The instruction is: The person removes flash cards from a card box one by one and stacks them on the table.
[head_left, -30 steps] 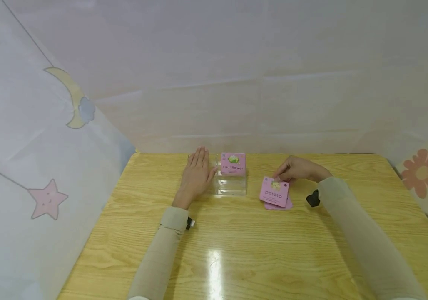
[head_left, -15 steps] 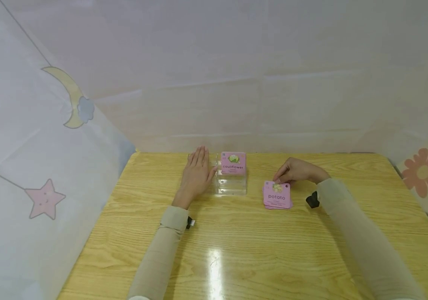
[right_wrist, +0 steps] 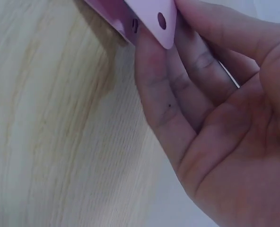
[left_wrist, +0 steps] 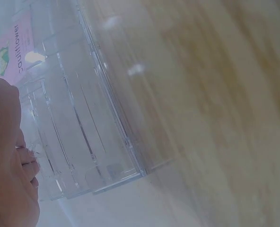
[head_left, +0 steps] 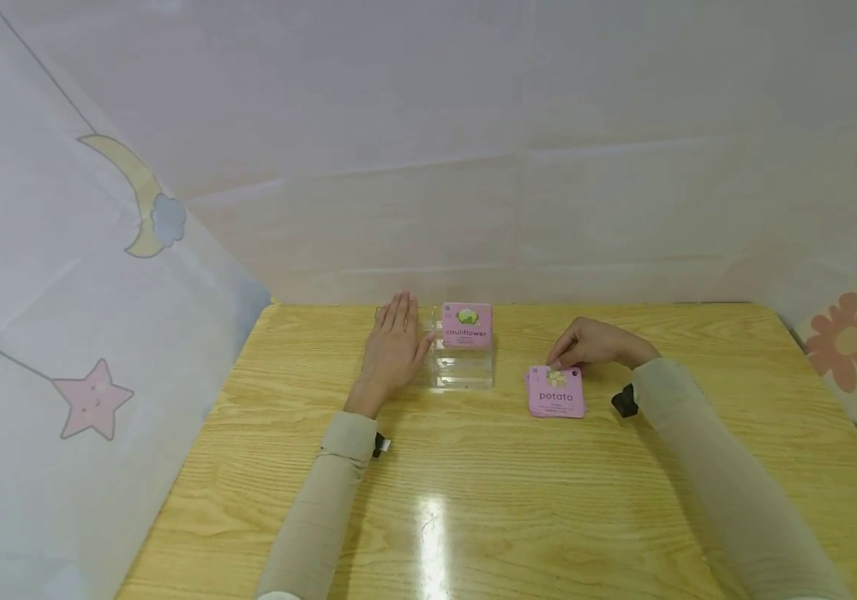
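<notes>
My left hand (head_left: 393, 352) lies with straight fingers on the left part of a clear tiered plastic card holder (head_left: 464, 377). A pink cauliflower card (head_left: 466, 335) stands on the holder's upper right tier. To the right of it, my right hand (head_left: 595, 342) pinches the top edge of a pink potato card (head_left: 557, 404) between thumb and fingers. Another pink card lies under the potato card, mostly hidden, its left edge peeking out. In the right wrist view, the held card (right_wrist: 152, 14) shows a punched corner hole and is lifted at an angle off the one below.
The wooden table (head_left: 518, 500) stretches toward the viewer, with a light glare at its front middle. A printed cloth backdrop (head_left: 428, 167) rises along the back and sides. Dark wrist devices (head_left: 625, 402) sit at both cuffs.
The potato card has come down and straightened over the card beneath it, turning from tilted to nearly square. My right hand shifts slightly with it; my left hand stays still.
</notes>
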Tool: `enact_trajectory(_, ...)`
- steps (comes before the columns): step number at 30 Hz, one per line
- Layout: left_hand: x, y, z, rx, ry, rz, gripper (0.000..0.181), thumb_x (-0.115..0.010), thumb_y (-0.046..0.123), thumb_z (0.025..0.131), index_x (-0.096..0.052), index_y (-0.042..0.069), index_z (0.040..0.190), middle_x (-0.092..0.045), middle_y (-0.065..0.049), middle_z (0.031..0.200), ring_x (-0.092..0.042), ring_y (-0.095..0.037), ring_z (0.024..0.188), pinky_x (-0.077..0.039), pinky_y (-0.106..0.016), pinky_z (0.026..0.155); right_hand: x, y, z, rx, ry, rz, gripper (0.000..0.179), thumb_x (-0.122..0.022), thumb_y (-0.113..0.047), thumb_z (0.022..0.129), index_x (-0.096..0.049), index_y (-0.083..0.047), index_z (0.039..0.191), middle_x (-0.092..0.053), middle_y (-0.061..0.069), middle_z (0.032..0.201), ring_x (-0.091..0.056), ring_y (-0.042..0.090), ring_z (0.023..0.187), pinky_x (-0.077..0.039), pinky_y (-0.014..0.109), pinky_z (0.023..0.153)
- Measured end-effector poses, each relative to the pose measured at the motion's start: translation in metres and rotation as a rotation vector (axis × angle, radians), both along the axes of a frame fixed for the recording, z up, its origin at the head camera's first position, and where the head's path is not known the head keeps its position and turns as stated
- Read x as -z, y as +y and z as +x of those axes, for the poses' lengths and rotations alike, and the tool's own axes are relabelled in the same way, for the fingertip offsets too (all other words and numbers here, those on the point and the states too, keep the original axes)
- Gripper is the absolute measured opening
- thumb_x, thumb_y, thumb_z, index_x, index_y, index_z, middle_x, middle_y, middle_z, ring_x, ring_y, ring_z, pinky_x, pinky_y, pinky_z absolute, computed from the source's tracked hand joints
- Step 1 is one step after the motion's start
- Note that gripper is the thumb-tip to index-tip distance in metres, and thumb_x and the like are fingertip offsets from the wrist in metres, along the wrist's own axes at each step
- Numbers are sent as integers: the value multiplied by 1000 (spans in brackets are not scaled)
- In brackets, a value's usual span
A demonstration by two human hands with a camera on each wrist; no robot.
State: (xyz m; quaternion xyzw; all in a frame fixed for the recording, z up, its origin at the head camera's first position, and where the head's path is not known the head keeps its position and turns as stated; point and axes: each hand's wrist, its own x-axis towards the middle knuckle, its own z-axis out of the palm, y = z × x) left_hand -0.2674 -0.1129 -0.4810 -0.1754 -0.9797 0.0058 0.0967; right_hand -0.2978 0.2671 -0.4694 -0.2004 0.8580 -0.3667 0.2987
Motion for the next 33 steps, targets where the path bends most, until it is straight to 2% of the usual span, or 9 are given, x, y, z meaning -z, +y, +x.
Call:
enact_trajectory(5, -1, -1, 0, 2, 5, -9, 77, -26, 51, 114, -12, -4, 166, -19, -23, 175, -19, -36, 165, -18, -48, 137, -1, -3, 1, -34, 46, 8, 15, -74, -9, 97, -83, -1, 106, -81, 9, 93, -56, 10, 65, -47, 21, 58)
enact_trajectory(12, 2, -1, 0, 1, 3, 4, 77, -26, 51, 114, -11, -3, 166, -17, -22, 176, -18, -35, 165, -10, -45, 137, 4, -4, 0, -39, 71, 19, 14, -73, -10, 97, -83, -4, 105, -79, 7, 95, -56, 11, 70, -47, 22, 61)
enact_trajectory(19, 1, -1, -1, 4, 3, -3, 77, -24, 52, 114, -11, -4, 166, -16, -22, 176, -18, -36, 165, -18, -49, 137, 5, -6, 2, -21, 82, 19, 15, -73, -12, 98, -82, -4, 106, -79, 9, 99, -56, 12, 76, -46, 22, 65)
enact_trajectory(25, 2, 0, -2, 4, 10, -9, 78, -24, 52, 114, -11, -4, 166, -19, -23, 175, -18, -36, 165, -18, -48, 137, 7, -6, 1, 9, 97, 18, 16, -73, -10, 97, -82, -3, 107, -80, 11, 104, -58, 14, 81, -46, 23, 68)
enact_trajectory(33, 1, 0, -2, 2, 12, 2, 77, -26, 52, 114, -12, -3, 166, -20, -23, 175, -22, -37, 164, -20, -49, 137, 11, -7, 2, -7, 109, 41, 15, -72, -9, 98, -82, -1, 106, -80, 14, 103, -58, 13, 78, -46, 22, 66)
